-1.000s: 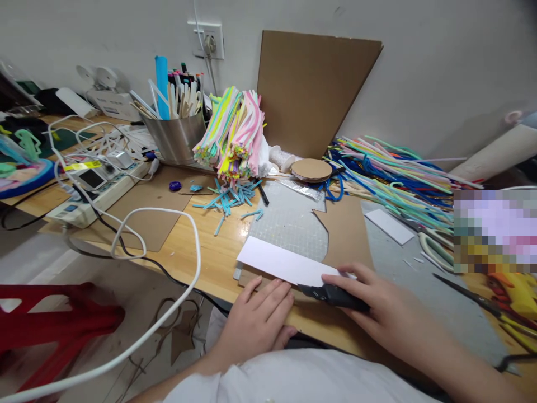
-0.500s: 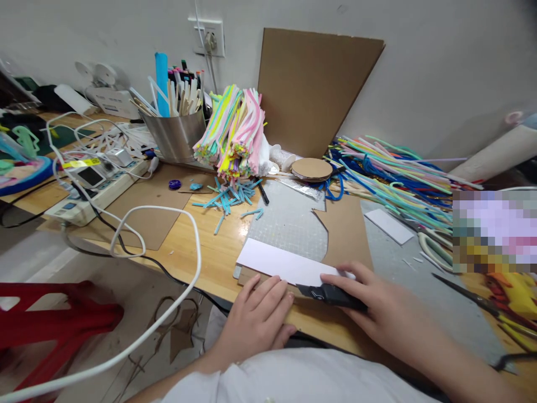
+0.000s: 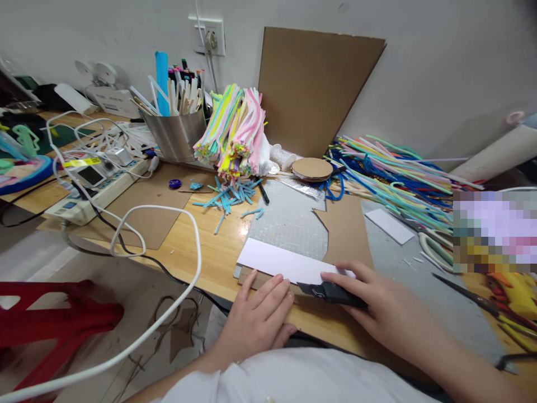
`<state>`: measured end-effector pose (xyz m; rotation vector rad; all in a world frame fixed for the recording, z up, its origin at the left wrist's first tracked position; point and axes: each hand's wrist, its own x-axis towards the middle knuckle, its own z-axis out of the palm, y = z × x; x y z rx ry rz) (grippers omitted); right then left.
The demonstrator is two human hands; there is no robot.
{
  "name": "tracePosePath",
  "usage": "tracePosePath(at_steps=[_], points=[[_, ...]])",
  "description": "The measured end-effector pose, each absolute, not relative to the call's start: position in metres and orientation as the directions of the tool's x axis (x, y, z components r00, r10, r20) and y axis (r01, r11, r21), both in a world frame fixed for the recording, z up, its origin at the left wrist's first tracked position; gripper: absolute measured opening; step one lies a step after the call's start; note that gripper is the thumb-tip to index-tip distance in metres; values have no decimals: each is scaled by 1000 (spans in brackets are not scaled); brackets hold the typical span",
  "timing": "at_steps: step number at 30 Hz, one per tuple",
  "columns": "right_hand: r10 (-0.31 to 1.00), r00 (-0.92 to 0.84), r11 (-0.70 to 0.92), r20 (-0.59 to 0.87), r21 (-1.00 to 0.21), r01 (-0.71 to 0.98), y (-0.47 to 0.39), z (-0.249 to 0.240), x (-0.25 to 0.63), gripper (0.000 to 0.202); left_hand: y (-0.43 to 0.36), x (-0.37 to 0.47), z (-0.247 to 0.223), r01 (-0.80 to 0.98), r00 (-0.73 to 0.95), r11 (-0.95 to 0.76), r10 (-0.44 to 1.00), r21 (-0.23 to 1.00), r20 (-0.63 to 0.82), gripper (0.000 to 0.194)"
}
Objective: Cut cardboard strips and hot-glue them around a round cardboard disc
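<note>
A white strip [image 3: 281, 262] lies along the table's front edge, with a brown cardboard strip [image 3: 248, 276] showing along its near side. My left hand [image 3: 262, 313] rests on the cardboard, its fingers stretched out and lying flat. In my right hand [image 3: 364, 291] is a black utility knife [image 3: 333, 293], its blade pointing left and touching the near edge of the white strip. My right index finger reaches over the white strip's right end. Under the strips is a grey cutting mat [image 3: 285, 224], partly covered by a brown cardboard piece [image 3: 348, 229].
Cut blue pieces [image 3: 235, 196] lie behind the strips. Further back are a metal bucket of sticks [image 3: 174, 134] and bundled pipe cleaners [image 3: 239, 129]. Scissors [image 3: 465, 294] and a small white piece [image 3: 389, 226] lie right. A white cable [image 3: 197, 240] loops over the left front edge.
My left fingers have shifted very slightly on the cardboard, the index finger lifting a little. The knife and my right hand are almost unmoved.
</note>
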<state>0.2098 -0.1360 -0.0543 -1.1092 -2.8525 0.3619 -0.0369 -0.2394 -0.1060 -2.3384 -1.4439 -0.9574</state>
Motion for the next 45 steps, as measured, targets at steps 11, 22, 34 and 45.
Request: tracePosePath(at_steps=[11,22,34,45], points=[[658,-751,716,-59,-261,648,-130,-54,210,48,-239,-38,-100,868,316,-477,745,139,587,29],[729,-681,630,-67,-323,706,-125,-58,271,42,-225,-54,-71,792,361,-500,847,350,391,27],[827,-561,478,-50,-462,747,-129,-59,282,31,-187,-74,-81,777,279,-365,930,513,240,19],[835,-548,423,-55,-573,702,-125,-56,283,38,-182,-80,-77,776,276,-334,943,535,188,20]])
